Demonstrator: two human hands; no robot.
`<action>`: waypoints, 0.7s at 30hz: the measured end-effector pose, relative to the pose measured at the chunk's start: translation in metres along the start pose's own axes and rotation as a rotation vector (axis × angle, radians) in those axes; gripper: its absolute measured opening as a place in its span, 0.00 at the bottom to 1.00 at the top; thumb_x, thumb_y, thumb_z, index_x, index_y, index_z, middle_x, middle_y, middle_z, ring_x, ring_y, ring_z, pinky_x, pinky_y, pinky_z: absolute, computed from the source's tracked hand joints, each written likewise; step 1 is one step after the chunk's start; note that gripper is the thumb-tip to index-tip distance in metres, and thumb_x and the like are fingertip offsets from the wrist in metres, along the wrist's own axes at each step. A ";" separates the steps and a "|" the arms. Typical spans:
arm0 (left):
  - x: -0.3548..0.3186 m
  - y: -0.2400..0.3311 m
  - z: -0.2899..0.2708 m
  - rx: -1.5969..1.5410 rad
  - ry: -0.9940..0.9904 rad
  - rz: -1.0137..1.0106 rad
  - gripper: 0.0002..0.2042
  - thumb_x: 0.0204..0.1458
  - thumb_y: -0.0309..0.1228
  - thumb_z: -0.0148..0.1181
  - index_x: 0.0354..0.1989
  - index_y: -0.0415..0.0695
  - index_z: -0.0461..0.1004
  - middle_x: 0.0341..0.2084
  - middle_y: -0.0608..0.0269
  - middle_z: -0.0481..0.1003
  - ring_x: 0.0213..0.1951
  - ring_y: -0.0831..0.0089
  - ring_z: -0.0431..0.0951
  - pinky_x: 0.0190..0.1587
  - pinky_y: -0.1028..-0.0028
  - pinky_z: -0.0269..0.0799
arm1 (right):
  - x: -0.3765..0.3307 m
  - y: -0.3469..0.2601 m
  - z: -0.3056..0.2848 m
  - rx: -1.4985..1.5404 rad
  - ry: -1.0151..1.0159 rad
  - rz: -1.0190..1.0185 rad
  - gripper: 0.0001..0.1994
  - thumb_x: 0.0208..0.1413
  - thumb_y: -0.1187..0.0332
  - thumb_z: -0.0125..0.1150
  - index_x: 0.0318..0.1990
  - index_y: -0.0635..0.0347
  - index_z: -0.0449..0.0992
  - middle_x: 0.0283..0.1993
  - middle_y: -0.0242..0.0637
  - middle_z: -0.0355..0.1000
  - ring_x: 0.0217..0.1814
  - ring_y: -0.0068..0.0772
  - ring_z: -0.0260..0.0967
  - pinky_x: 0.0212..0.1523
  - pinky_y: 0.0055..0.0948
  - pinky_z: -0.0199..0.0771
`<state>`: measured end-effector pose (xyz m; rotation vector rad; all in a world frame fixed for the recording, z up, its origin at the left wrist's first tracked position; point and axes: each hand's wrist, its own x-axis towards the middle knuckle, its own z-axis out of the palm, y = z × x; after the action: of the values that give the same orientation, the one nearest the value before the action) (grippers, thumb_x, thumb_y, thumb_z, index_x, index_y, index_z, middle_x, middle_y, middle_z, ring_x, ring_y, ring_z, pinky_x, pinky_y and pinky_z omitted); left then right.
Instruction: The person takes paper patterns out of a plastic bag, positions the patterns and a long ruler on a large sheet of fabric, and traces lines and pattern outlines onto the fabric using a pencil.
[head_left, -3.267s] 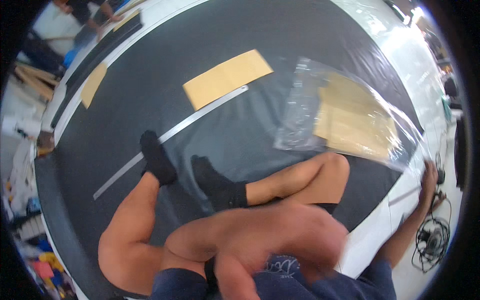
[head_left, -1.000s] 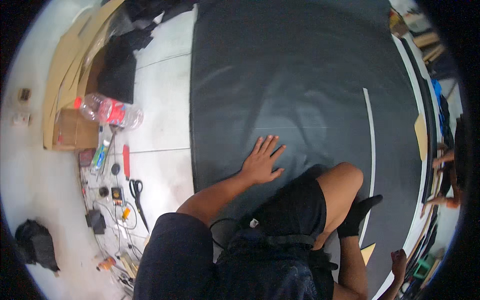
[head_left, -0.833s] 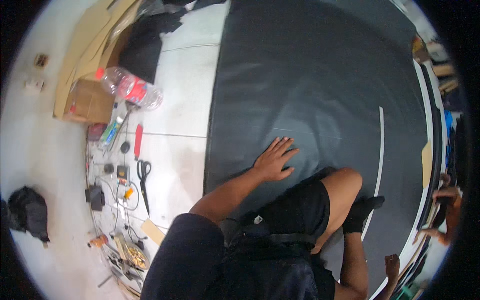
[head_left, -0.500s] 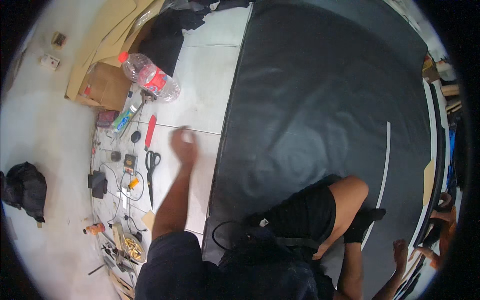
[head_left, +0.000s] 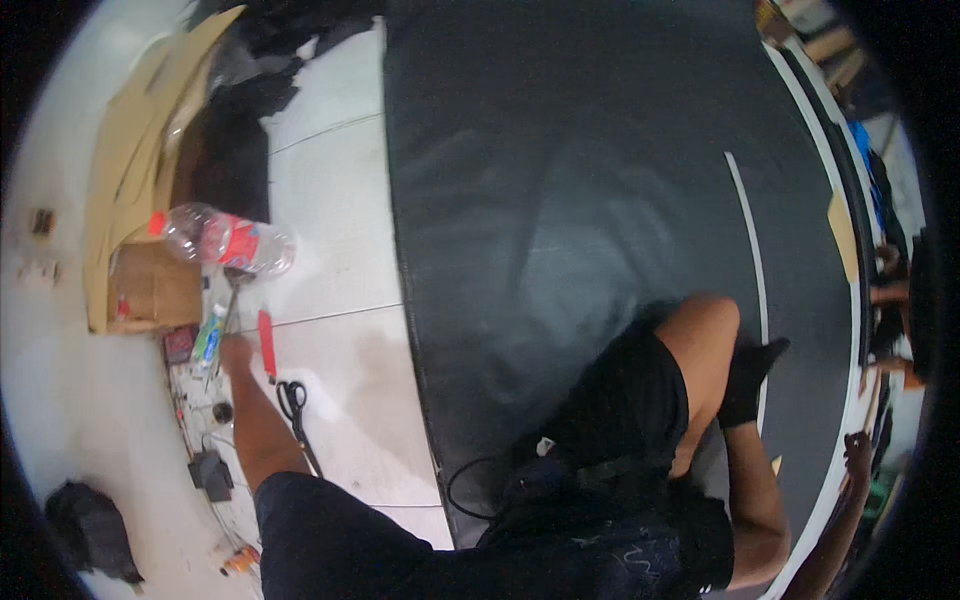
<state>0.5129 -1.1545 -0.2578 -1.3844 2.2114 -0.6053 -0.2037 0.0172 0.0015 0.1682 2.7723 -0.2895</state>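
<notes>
Since the previous frame, we are stretching our left hand [head_left: 236,352] farther left, off the black mat [head_left: 560,200]. It is now arriving at the floor tools beside the red-handled cutter [head_left: 266,343]; grip undeterminable. Right hand [head_left: 857,447] is resting open at the mat's edge. Next: closing fingers on one tool.

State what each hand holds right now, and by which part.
Left hand reaches among tools beside the red-handled tool; whether it grips anything cannot be told. Right hand lies at the mat's edge, its grip unclear.

Bright, soft overhead light; blurry, fisheye-bent edges.
</notes>
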 end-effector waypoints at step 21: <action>0.043 0.085 0.035 -0.209 -0.206 -0.073 0.19 0.51 0.43 0.60 0.41 0.37 0.76 0.38 0.45 0.76 0.45 0.49 0.78 0.46 0.56 0.76 | -0.246 0.055 -0.187 -0.365 0.288 0.345 0.16 0.60 0.57 0.63 0.40 0.64 0.75 0.24 0.33 0.70 0.24 0.25 0.66 0.24 0.29 0.68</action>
<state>0.4572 -1.1641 -0.3419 -1.5611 2.1131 -0.2464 -0.0270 0.0917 0.2498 0.6265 2.9433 0.3524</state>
